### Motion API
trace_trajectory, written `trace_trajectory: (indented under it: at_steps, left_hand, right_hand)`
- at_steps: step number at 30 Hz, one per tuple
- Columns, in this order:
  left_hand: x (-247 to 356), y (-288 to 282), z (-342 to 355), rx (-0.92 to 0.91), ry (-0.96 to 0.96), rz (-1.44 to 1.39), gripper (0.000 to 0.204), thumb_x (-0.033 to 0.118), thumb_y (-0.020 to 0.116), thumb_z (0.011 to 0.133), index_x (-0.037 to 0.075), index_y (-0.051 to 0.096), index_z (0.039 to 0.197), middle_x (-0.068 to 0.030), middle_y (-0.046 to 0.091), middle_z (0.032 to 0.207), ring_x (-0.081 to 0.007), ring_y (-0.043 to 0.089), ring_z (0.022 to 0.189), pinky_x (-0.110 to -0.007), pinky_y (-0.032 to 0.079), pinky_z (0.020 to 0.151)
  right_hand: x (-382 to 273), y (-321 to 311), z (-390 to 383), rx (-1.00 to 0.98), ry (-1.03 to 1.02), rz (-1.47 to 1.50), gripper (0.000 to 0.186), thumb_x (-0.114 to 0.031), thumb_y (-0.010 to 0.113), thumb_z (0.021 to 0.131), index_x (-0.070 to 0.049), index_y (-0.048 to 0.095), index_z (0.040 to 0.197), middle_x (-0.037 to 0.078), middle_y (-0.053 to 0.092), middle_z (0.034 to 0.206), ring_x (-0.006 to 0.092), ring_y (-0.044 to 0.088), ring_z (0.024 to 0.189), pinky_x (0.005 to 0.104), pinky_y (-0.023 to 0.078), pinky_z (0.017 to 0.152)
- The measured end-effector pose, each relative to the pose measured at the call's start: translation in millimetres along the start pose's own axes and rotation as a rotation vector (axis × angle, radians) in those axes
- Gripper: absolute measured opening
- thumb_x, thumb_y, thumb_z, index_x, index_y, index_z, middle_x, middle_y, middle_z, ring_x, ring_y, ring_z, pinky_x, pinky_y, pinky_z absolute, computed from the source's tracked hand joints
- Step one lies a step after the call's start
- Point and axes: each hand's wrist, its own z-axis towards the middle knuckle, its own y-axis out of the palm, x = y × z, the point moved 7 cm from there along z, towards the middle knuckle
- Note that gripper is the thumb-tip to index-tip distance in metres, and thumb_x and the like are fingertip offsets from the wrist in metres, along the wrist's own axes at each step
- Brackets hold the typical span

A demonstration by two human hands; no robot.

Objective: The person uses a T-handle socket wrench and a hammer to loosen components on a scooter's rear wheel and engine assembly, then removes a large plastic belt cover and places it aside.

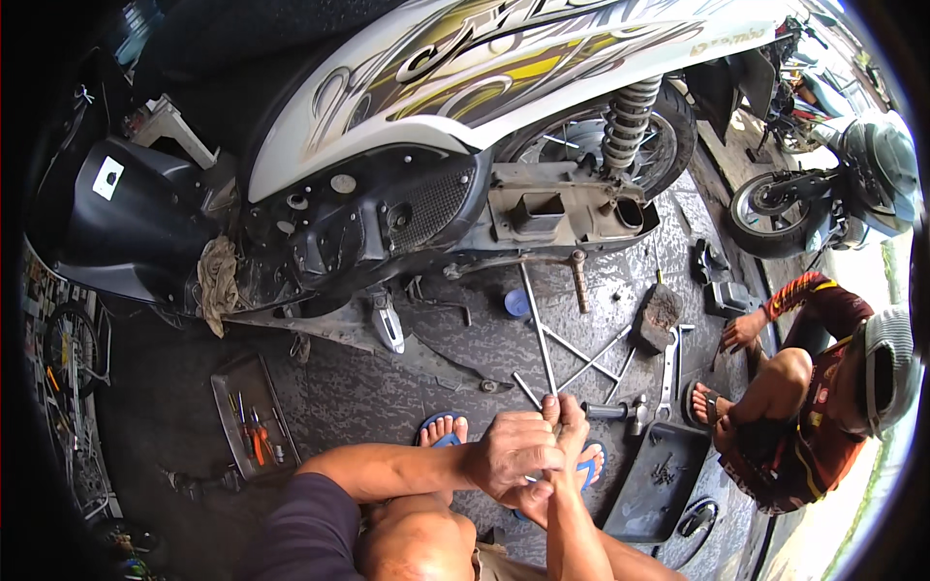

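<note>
My left hand (511,455) and my right hand (567,431) are closed together in front of my knees. A small pale bit shows between them; what they grip is mostly hidden. One slim metal rod (536,324) runs from my right fingertips toward the scooter; I cannot tell whether it is held or lies behind. Beyond my hands the white and black scooter (387,145) has its engine side facing me. Close by my right hand lies a hammer (630,413), and crossed metal rods (584,358) are on the floor past my fingers.
Right of me are a black tray (630,504) with small bolts, a wrench (668,378) and a stone-like block (659,318). A co-worker (814,387) squats at right. A tool tray (228,426) with pliers (260,438) is at left; a blue cup (516,303) stands near the scooter.
</note>
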Motion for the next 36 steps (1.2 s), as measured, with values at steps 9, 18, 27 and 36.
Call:
trace_trajectory:
  at_steps: [9,18,27,36]
  left_hand:
    - [-238,-18,-212,1.160,-1.361,-1.106,0.009,0.012,0.050,0.090,0.013,0.054,0.099,-0.0121,0.067,0.087,-0.0280,0.066,0.076,-0.046,0.058,0.074]
    - [-239,-31,-171,0.991,-1.163,-1.309,0.012,0.006,0.042,0.100,0.008,0.052,0.108,-0.0271,0.065,0.109,-0.0413,0.067,0.101,-0.056,0.054,0.096]
    - [-242,-58,-145,0.702,-1.097,-0.994,0.015,0.013,0.044,0.103,0.010,0.050,0.117,-0.0204,0.066,0.101,-0.0313,0.070,0.088,-0.049,0.060,0.082]
    - [-275,-124,-125,1.101,-0.933,-0.925,0.022,0.025,0.047,0.104,0.009,0.057,0.116,-0.0108,0.067,0.099,-0.0225,0.065,0.085,-0.037,0.055,0.074]
  right_hand:
    - [50,-19,-92,-0.063,0.045,-0.063,0.029,-0.021,0.056,0.099,-0.001,0.062,0.079,0.015,0.058,0.065,0.0316,0.055,0.063,0.0416,0.043,0.067]
    - [60,-19,-126,-0.151,0.187,-0.069,0.029,-0.025,0.055,0.099,0.000,0.069,0.091,0.015,0.064,0.066,0.0288,0.063,0.063,0.0408,0.049,0.060]
    - [37,-20,-90,-0.143,-0.117,-0.231,0.025,-0.021,0.059,0.097,0.001,0.066,0.087,0.019,0.063,0.072,0.0345,0.062,0.070,0.0438,0.046,0.066]
    - [19,39,-48,-0.141,0.033,0.003,0.020,-0.019,0.062,0.096,0.000,0.067,0.091,0.020,0.065,0.080,0.0393,0.062,0.077,0.0460,0.048,0.071]
